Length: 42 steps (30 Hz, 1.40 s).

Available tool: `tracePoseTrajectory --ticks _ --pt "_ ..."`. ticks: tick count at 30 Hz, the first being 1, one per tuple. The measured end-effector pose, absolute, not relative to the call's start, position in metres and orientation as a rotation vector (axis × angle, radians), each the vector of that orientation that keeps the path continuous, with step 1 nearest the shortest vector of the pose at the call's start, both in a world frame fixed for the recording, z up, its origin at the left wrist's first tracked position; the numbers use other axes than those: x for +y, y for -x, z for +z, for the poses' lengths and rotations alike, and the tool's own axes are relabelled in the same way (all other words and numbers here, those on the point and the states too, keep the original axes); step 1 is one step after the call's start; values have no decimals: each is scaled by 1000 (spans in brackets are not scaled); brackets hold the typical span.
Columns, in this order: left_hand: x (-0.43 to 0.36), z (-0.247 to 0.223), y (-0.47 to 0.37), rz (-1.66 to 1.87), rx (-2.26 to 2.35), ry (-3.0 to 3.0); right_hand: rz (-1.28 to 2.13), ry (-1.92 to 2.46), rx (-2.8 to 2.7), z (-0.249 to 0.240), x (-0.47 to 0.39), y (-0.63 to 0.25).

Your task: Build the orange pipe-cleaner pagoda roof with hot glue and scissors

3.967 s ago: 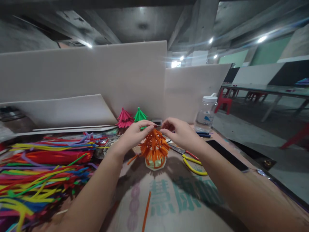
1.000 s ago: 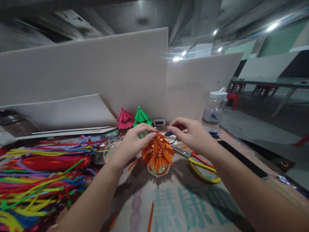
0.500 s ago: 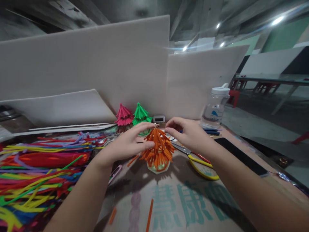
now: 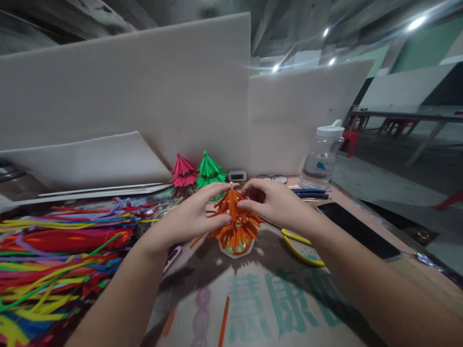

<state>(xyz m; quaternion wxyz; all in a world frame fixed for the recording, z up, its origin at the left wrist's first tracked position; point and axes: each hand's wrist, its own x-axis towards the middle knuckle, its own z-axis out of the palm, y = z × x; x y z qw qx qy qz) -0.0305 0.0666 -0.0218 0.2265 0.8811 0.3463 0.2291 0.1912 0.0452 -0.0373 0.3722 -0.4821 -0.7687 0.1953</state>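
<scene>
Fingers curved, seemingly against orange cone

A craft workshop within a large concrete hall is indicated by the grey beamed ceiling with bright white lamps, the long grey table and red plastic stools beyond pale upright panels, and the heap of multicoloured fuzzy stems on the pinkish-brown printed worktop.

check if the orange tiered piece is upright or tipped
Upright: the orange tiered piece stands on its pale base, white tip pointing up.
</scene>
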Motion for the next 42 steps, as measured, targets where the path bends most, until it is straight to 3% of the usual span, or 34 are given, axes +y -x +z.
tracePoseTrajectory --ticks 42 --pt "74 -33 30 723 976 -2279 517 1215 -2016 -38 47 -187"
